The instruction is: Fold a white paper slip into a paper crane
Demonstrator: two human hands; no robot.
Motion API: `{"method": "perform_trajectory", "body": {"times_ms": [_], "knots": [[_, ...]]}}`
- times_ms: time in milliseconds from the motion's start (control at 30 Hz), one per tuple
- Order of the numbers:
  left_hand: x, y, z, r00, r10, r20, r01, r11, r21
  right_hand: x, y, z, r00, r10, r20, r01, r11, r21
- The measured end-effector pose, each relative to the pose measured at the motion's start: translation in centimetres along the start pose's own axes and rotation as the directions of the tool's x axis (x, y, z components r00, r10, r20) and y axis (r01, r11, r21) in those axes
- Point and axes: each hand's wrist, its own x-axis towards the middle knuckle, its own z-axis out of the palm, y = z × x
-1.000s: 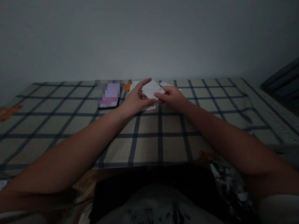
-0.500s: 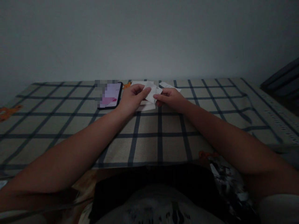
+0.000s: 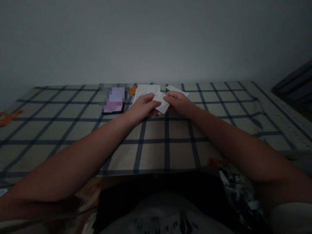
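Note:
Between my two hands is a small folded piece of white paper (image 3: 162,104), tilted, with faint print on it. My left hand (image 3: 145,105) pinches it from the left, thumb on top and fingertips curled underneath. From the right, my right hand (image 3: 177,100) grips its other side between thumb and fingers. Just behind my left hand lies a flat printed white sheet (image 3: 148,89), partly covered by the hands. Another white slip (image 3: 177,89) rests behind my right hand, its near part hidden.
A phone (image 3: 114,100) with a lit pinkish-purple screen, partly pixelated, lies left of my left hand. The checked tablecloth (image 3: 153,152) spans the table up to the pale wall (image 3: 156,42). A dark slatted object (image 3: 294,84) stands at the far right.
My left hand has come slightly down and right, closer to my right hand. The held paper has turned and sits lower, and more of the printed sheet behind shows.

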Motion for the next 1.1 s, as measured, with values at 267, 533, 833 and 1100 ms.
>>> {"method": "perform_trajectory", "body": {"times_ms": [267,533,833,1100], "knots": [[-0.6,0.3,0.2,0.997,0.076,0.019,-0.077,0.995,0.061,-0.2,-0.1,-0.3,0.999,-0.046,0.027,0.048,0.992,-0.113],[-0.7,0.6,0.0,0.987,0.158,-0.035,-0.157,0.987,0.044,0.1,0.0,0.0,0.997,-0.06,0.042,0.06,0.998,0.01],[-0.5,0.6,0.1,0.984,0.171,-0.039,-0.171,0.985,0.003,0.0,-0.3,-0.1,0.996,-0.085,0.012,0.086,0.996,-0.04],[0.1,-0.5,-0.5,0.993,0.117,0.009,-0.117,0.99,0.078,-0.3,-0.6,-0.4,0.992,-0.091,-0.088,0.083,0.992,-0.09]]}}
